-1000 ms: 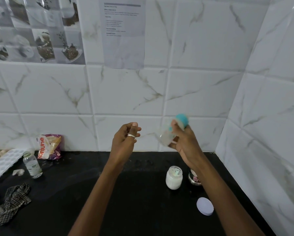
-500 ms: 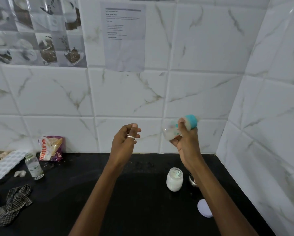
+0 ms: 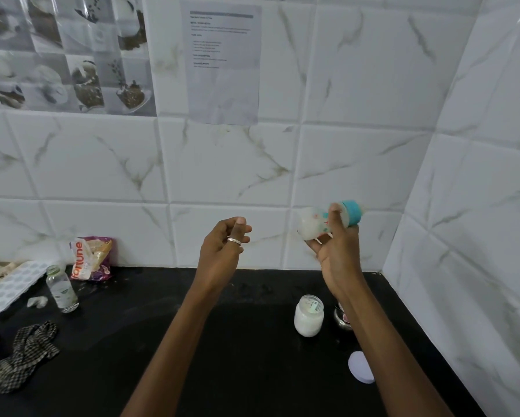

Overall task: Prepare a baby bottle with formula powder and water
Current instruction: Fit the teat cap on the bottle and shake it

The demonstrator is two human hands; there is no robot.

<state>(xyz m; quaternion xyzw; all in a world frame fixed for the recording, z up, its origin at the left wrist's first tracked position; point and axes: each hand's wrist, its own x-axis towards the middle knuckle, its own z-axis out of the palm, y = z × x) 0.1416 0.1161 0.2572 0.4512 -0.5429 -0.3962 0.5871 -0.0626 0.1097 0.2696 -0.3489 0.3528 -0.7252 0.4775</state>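
My right hand [image 3: 338, 254] grips a baby bottle [image 3: 315, 221] with a teal collar, held on its side in the air near the back wall. Milky white liquid shows inside it. My left hand [image 3: 224, 251], with a ring on one finger, hangs in the air to the left with fingers loosely curled and holds nothing. Below on the black counter [image 3: 222, 341] stands an open glass jar of white powder [image 3: 309, 316]. Its white lid [image 3: 361, 367] lies flat to the right, near my right forearm.
A small steel cup [image 3: 343, 320] sits behind my right forearm. At the left stand a small clear bottle [image 3: 62, 288], a snack packet [image 3: 91, 257], a white ice tray [image 3: 10, 284] and a checked cloth [image 3: 22, 353]. Tiled walls close the back and right.
My right hand has tipped the bottle from slanted to lying sideways and shifted it up and right, as in shaking. My left hand has stayed almost still.
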